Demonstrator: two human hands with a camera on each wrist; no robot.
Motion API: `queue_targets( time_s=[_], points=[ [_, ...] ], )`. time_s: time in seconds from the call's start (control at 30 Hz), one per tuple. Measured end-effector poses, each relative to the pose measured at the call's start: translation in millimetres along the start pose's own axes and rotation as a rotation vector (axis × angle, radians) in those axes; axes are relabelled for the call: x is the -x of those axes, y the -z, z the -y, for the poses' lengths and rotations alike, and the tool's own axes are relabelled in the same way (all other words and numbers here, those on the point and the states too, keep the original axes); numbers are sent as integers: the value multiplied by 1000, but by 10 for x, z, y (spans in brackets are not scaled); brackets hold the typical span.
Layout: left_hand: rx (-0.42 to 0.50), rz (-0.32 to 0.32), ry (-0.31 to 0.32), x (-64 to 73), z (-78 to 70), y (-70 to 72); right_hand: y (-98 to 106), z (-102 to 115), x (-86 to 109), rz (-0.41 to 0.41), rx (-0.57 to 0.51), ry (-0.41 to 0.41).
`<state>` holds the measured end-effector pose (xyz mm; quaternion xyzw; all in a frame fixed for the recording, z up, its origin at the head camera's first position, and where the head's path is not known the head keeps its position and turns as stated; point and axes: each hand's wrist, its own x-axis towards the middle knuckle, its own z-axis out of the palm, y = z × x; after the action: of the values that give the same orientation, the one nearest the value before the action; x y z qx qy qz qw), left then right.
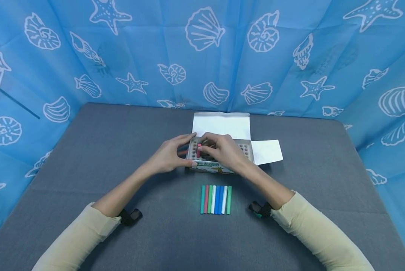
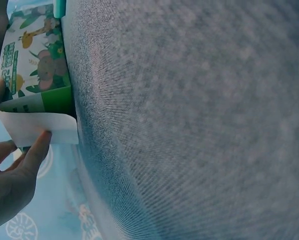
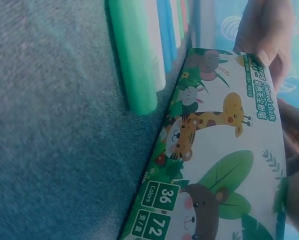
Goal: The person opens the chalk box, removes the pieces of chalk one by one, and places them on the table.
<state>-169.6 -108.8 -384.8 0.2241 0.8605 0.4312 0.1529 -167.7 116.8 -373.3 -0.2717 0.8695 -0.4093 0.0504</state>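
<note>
An open chalk box [image 1: 210,169] with animal pictures on its front stands at the back middle of the table; inside is a panel of round holes. My left hand [image 1: 170,155] grips the box's left end, thumb at the front edge. In the left wrist view its other fingers touch a white side flap [image 2: 44,125]. Over the box, my right hand [image 1: 225,152] pinches a red chalk stick [image 1: 199,151] upright at the holes' left part; whether its lower end sits in a hole cannot be told. The right hand covers the middle holes.
In front of the box, several chalk sticks lie side by side, among them a blue chalk stick [image 1: 217,199] and a green chalk stick [image 1: 229,200]. The lid [image 1: 221,125] stands raised behind, and a right flap [image 1: 266,151] sticks out. A blue shell-patterned curtain [image 1: 202,56] hangs behind the grey table [image 1: 121,131].
</note>
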Motion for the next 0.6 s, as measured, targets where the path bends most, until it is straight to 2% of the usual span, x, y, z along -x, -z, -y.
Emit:
queue_targets(
  time_s=[0.2, 0.47, 0.6],
  points=[
    [15, 1, -12, 1, 4, 2, 7, 6, 9, -49, -80, 6],
    [32, -2, -9, -8, 3, -1, 60, 36, 29, -212, -222, 80],
    [30, -1, -3, -10, -1, -4, 121, 61, 69, -250, -270, 77]
  ],
)
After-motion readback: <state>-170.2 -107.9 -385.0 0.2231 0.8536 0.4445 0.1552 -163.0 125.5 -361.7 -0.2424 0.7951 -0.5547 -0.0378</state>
